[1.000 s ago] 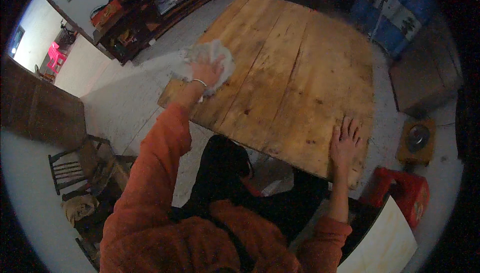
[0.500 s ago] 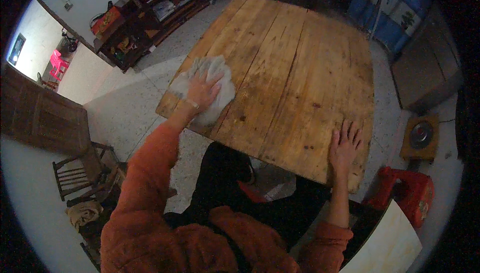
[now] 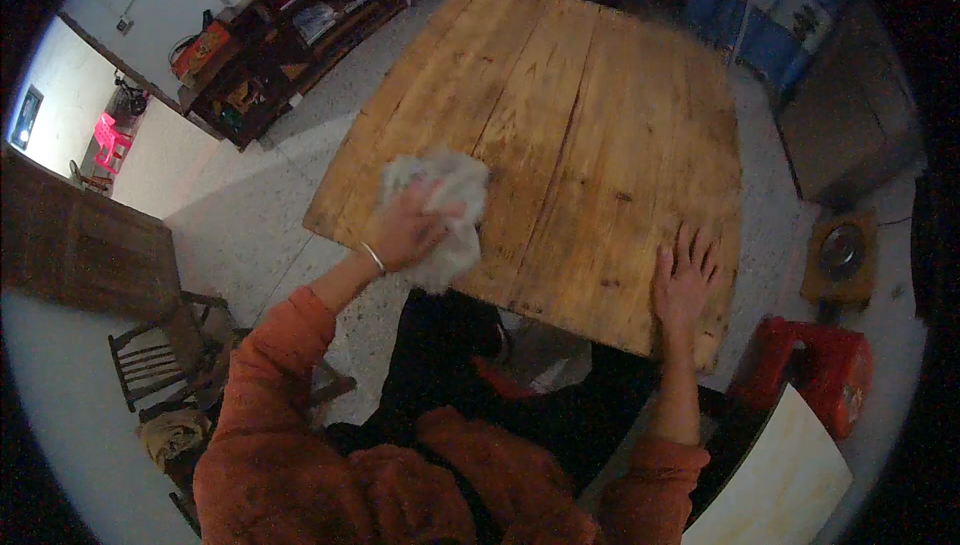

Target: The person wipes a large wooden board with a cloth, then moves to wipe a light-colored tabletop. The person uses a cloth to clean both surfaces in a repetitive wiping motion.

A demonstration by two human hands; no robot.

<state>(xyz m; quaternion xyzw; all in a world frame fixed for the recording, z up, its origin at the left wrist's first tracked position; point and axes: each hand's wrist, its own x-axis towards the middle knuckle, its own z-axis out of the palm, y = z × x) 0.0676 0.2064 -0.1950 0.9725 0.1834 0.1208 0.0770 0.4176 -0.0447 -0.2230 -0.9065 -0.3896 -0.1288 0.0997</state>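
Observation:
A square wooden table of worn yellow-brown planks fills the middle of the view. At its near left edge, my left hand presses on a crumpled whitish cloth, its fingers slightly blurred and bent over the fabric. Part of the cloth reaches past the table's near edge. A light bangle circles the left wrist. My right hand lies flat on the planks near the right corner, fingers spread, with nothing in it.
A red plastic stool and a pale board stand at the near right. Behind the stool is a yellow-brown box with a round centre. A wooden chair is at left, and a dark shelf unit stands far left.
My left hand and the cloth have moved toward me and slightly right, from the left part of the tabletop to its near edge. My right hand stays flat in place.

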